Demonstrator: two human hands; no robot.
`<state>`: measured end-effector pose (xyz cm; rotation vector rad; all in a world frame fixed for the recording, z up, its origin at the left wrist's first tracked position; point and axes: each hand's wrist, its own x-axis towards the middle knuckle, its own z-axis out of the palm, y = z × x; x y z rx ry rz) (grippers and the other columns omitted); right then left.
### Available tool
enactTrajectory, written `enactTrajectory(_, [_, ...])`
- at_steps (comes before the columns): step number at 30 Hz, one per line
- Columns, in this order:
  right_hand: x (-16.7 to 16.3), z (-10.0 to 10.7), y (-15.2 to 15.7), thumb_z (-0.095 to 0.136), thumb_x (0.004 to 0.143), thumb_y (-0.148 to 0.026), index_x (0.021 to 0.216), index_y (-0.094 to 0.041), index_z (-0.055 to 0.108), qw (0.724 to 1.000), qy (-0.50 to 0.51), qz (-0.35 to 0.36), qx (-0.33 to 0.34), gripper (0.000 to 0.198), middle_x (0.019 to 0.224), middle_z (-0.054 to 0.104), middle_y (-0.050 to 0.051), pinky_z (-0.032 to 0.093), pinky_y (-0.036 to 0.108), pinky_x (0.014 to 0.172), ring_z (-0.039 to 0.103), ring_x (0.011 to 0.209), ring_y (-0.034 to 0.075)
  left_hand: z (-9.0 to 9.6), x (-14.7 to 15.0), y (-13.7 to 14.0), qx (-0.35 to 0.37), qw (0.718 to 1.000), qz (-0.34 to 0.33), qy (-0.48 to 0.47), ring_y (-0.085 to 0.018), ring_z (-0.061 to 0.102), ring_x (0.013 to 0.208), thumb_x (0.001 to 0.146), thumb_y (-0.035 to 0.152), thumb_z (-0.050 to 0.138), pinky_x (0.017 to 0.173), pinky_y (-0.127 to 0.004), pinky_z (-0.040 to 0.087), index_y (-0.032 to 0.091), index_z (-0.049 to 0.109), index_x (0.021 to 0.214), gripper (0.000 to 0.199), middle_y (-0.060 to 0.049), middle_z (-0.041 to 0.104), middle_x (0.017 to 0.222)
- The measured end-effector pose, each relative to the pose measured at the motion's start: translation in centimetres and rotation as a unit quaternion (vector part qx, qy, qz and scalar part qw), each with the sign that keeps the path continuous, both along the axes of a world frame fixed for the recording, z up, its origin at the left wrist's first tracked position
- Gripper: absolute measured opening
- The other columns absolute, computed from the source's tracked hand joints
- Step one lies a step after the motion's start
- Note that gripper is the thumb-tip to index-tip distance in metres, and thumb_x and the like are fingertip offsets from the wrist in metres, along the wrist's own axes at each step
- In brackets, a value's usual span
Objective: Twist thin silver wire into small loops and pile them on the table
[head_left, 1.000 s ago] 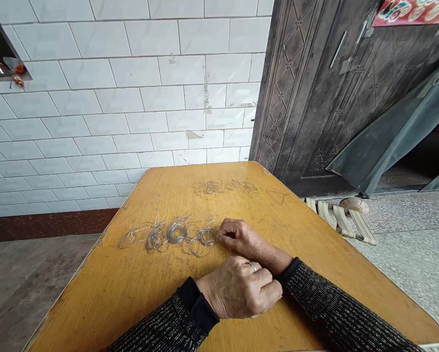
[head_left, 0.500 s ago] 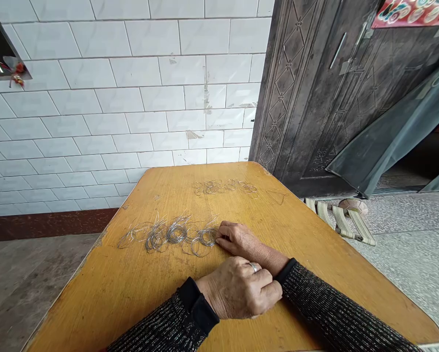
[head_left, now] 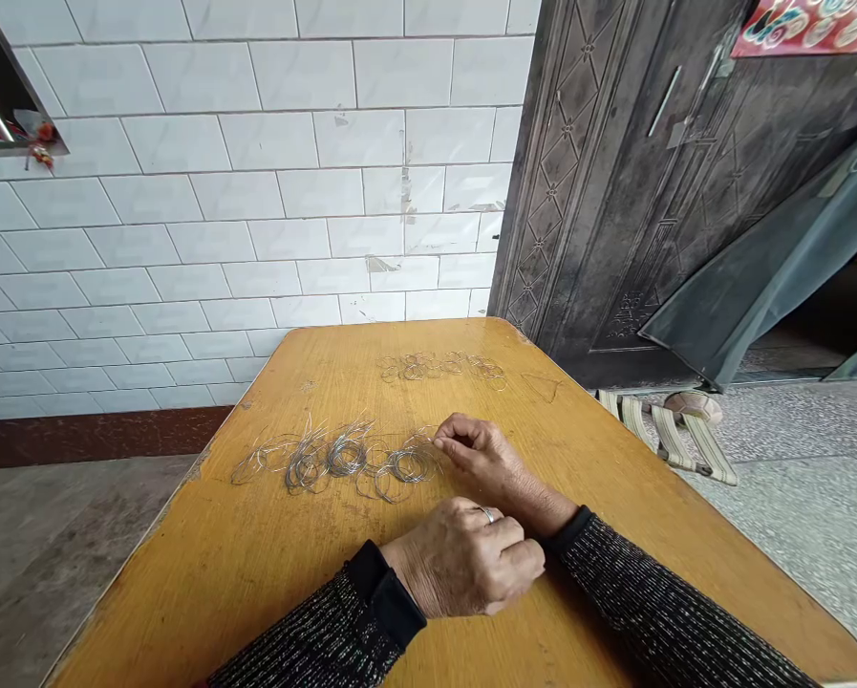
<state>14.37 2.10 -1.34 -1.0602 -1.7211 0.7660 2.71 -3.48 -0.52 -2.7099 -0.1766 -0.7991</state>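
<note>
A row of loose wire coils (head_left: 346,451) lies across the middle of the table, thin and silvery with stray ends sticking up. At the row's right end, my right hand (head_left: 486,461) pinches thumb and forefinger together on a thin wire (head_left: 428,441) by the last coil. Nearer to me is my left hand (head_left: 463,559), with a ring on one finger. Its fingers are curled closed, knuckles up, and anything inside them is hidden. Toward the far edge, several fine wire loops (head_left: 420,365) lie flat in another row.
The wooden table (head_left: 205,583) reaches toward a white tiled wall (head_left: 285,196). On the right are a dark patterned door (head_left: 614,191) and a hanging grey curtain (head_left: 779,258). A low stool with striped straps (head_left: 675,435) stands on the floor beside the table.
My right hand has lifted slightly and shifted right, its thumb and forefinger now showing in a pinch at the coil's edge. My left hand has moved slightly left and up, still curled.
</note>
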Motion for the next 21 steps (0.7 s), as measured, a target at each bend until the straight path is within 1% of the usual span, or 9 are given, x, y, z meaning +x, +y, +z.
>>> enactTrajectory(4, [0.4, 0.3, 0.2, 0.052, 0.077, -0.037, 0.065, -0.017, 0.050, 0.995, 0.083, -0.011, -0.052, 0.024, 0.046, 0.040, -0.006, 0.030, 0.021, 0.042, 0.035, 0.041, 0.007, -0.2, 0.0, 0.3, -0.050, 0.998, 0.030, -0.022, -0.011, 0.048, 0.048, 0.081, 0.020, 0.041, 0.042, -0.025, 0.033, 0.016, 0.056, 0.069, 0.019, 0.001, 0.052, 0.055])
enactTrajectory(6, [0.6, 0.7, 0.2, 0.053, 0.076, -0.041, 0.064, -0.017, 0.048, 0.991, 0.117, -0.004, -0.070, 0.027, 0.046, 0.043, -0.006, 0.032, 0.021, 0.043, 0.037, 0.041, 0.007, -0.3, 0.0, 0.5, -0.133, 0.989, 0.044, -0.057, -0.011, 0.051, 0.051, 0.083, 0.020, 0.040, 0.045, -0.023, 0.035, 0.015, 0.059, 0.073, 0.022, 0.000, 0.056, 0.057])
enactTrajectory(8, [0.9, 1.0, 0.1, 0.054, 0.075, -0.043, 0.065, -0.017, 0.049, 0.985, 0.150, 0.010, -0.087, 0.028, 0.048, 0.046, -0.004, 0.035, 0.021, 0.044, 0.041, 0.043, 0.007, -0.3, 0.0, 0.9, -0.257, 0.956, 0.064, -0.125, -0.010, 0.052, 0.052, 0.083, 0.020, 0.039, 0.048, -0.022, 0.037, 0.014, 0.060, 0.073, 0.025, -0.001, 0.057, 0.059])
enactTrajectory(10, [1.3, 1.3, 0.1, 0.054, 0.075, -0.043, 0.068, -0.016, 0.051, 0.980, 0.176, 0.022, -0.094, 0.029, 0.053, 0.049, -0.003, 0.038, 0.021, 0.046, 0.044, 0.047, 0.008, -0.4, 0.0, 1.5, -0.393, 0.891, 0.097, -0.206, -0.009, 0.050, 0.049, 0.084, 0.023, 0.038, 0.047, -0.021, 0.037, 0.014, 0.060, 0.072, 0.028, 0.000, 0.055, 0.055])
enactTrajectory(12, [1.6, 1.5, 0.1, 0.054, 0.076, -0.044, 0.069, -0.016, 0.051, 0.979, 0.184, 0.025, -0.088, 0.029, 0.058, 0.052, -0.001, 0.040, 0.021, 0.048, 0.048, 0.050, 0.008, -0.4, 0.0, 2.1, -0.507, 0.807, 0.128, -0.277, -0.008, 0.046, 0.043, 0.084, 0.027, 0.038, 0.044, -0.020, 0.035, 0.014, 0.059, 0.072, 0.028, 0.003, 0.048, 0.050])
enactTrajectory(14, [1.8, 1.6, 0.0, 0.051, 0.078, -0.043, 0.069, -0.016, 0.051, 0.983, 0.170, 0.025, -0.068, 0.028, 0.063, 0.053, 0.000, 0.043, 0.022, 0.051, 0.050, 0.054, 0.009, -0.3, -0.1, 2.6, -0.591, 0.720, 0.129, -0.341, -0.007, 0.044, 0.043, 0.083, 0.032, 0.040, 0.042, -0.019, 0.035, 0.014, 0.058, 0.076, 0.026, 0.004, 0.046, 0.053])
enactTrajectory(16, [1.9, 1.6, -0.1, 0.048, 0.081, -0.041, 0.072, -0.017, 0.050, 0.991, 0.129, 0.018, -0.019, 0.026, 0.065, 0.054, 0.001, 0.045, 0.024, 0.056, 0.052, 0.059, 0.011, -0.1, -0.1, 2.9, -0.640, 0.643, 0.113, -0.405, -0.007, 0.047, 0.048, 0.079, 0.038, 0.046, 0.043, -0.018, 0.036, 0.013, 0.056, 0.080, 0.027, 0.002, 0.048, 0.060])
enactTrajectory(18, [1.9, 1.6, -0.4, 0.045, 0.084, -0.036, 0.074, -0.018, 0.050, 0.997, 0.052, 0.000, 0.065, 0.021, 0.069, 0.054, 0.002, 0.045, 0.026, 0.062, 0.053, 0.065, 0.012, 0.2, -0.2, 3.1, -0.667, 0.584, 0.097, -0.452, -0.008, 0.048, 0.053, 0.076, 0.045, 0.050, 0.043, -0.017, 0.036, 0.013, 0.056, 0.084, 0.034, 0.000, 0.050, 0.068])
enactTrajectory(21, [1.8, 1.6, -0.8, 0.040, 0.087, -0.027, 0.079, -0.018, 0.052, 0.978, -0.095, -0.021, 0.184, 0.017, 0.082, 0.055, 0.007, 0.045, 0.029, 0.070, 0.054, 0.076, 0.015, 0.4, -0.5, 3.5, -0.679, 0.539, 0.087, -0.491, -0.007, 0.048, 0.054, 0.073, 0.048, 0.053, 0.042, -0.017, 0.035, 0.013, 0.056, 0.088, 0.039, -0.002, 0.052, 0.075])
